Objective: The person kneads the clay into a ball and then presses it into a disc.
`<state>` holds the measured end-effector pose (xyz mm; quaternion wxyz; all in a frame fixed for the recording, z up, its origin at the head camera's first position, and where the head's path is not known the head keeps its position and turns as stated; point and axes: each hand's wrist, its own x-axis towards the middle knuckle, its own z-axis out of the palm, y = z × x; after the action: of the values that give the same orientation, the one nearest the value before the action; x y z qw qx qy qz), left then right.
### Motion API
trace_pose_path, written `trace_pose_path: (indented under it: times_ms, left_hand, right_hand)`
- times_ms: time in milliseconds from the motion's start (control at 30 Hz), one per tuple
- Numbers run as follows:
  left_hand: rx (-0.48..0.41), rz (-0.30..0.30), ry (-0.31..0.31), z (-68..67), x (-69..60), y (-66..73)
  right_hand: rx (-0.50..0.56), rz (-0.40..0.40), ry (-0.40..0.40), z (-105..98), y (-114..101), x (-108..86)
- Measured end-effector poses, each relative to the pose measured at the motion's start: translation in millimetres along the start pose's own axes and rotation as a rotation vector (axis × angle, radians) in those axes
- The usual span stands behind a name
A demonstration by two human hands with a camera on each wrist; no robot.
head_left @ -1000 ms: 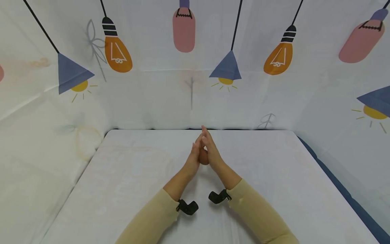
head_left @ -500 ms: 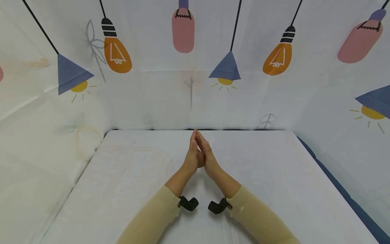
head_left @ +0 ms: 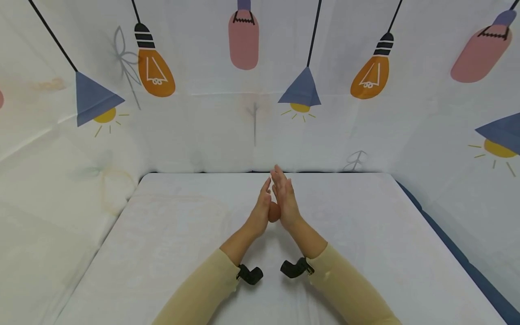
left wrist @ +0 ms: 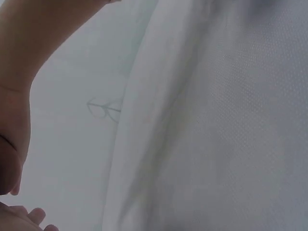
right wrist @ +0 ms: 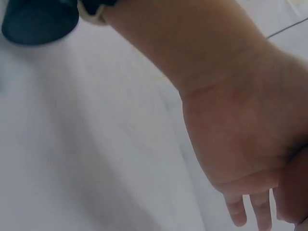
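Note:
A small reddish-brown ball [head_left: 274, 212] sits between the palms, above the white table [head_left: 183, 253]. My left hand [head_left: 260, 213] lies against its left side, fingers fairly straight and pointing forward. On the other side, my right hand [head_left: 287, 205] presses its palm to the ball, fingers extended. The fingertips stand slightly apart, the right ones further forward. In the left wrist view the ball [left wrist: 8, 173] shows at the left edge, partly cut off. The right wrist view has the ball [right wrist: 293, 190] at the lower right, beside the left palm [right wrist: 236, 134].
A white cloth wall [head_left: 203, 131] printed with lamps and bulbs stands behind the table. Black wrist cameras [head_left: 250, 274] hang inward from both sleeves. Dark blue material [head_left: 447, 253] runs along the table's right side.
The hands slide against each other around the ball. Half a second ago the fingertips met; now the right hand has moved forward and right, and the ball has shifted slightly right.

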<state>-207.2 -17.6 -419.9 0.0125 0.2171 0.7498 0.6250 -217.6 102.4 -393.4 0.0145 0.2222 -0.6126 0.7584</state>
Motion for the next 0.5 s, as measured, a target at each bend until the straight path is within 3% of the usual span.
trace_pose_path:
  times_ms: [267,400,500]
  left_hand:
    - [-0.064,0.002,-0.106,3.6,-4.8,2.6]
    - [-0.111,0.021,-0.103,4.8,-5.8,2.7]
    - [-0.152,0.061,-0.064,5.2,-4.7,5.5]
  right_hand:
    - [-0.024,0.003,0.063,-10.1,8.5,9.5]
    - [-0.062,0.044,0.047,-13.5,16.5,11.1]
    - [-0.083,0.084,0.009,-14.1,22.6,10.2]
